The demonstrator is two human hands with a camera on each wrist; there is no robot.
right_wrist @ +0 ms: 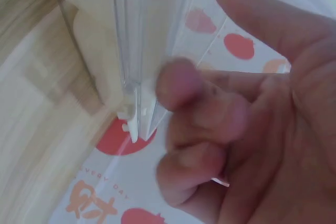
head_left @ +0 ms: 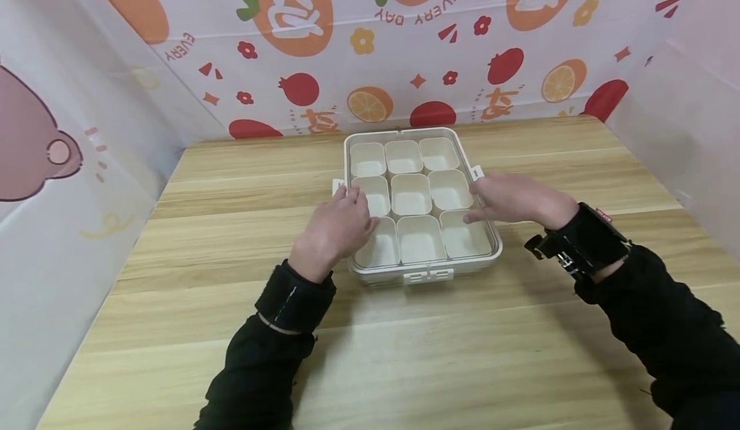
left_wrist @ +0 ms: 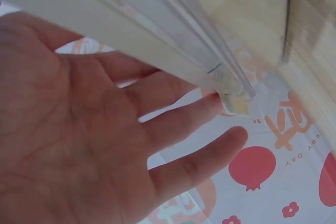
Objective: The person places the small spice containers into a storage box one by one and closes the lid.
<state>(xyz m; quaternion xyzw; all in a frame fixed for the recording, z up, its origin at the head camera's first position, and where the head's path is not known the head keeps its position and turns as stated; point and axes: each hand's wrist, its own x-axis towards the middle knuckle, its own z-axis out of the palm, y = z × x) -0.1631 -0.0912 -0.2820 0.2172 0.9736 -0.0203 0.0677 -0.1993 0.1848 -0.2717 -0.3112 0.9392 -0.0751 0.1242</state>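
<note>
A storage box (head_left: 424,272) with a see-through lid stands on the wooden table, several cream square cups (head_left: 410,194) inside it in rows. White latches stick out at its left and right sides, the right latch (head_left: 476,173) beside the fingers. My left hand (head_left: 338,227) lies over the box's left edge, thumb above the lid; in the left wrist view its fingers (left_wrist: 194,166) stretch nearly straight along the wall. On the other side is my right hand (head_left: 514,200), thumb over the lid. The right wrist view shows its fingers (right_wrist: 181,85) loosely bent close to the rim.
Another white latch (head_left: 428,276) is on the box's near side. The wooden table (head_left: 231,237) extends around the box. Behind it hangs a fruit-print cloth (head_left: 405,44), with pale cloth along both sides. Both wrists wear black straps (head_left: 295,298).
</note>
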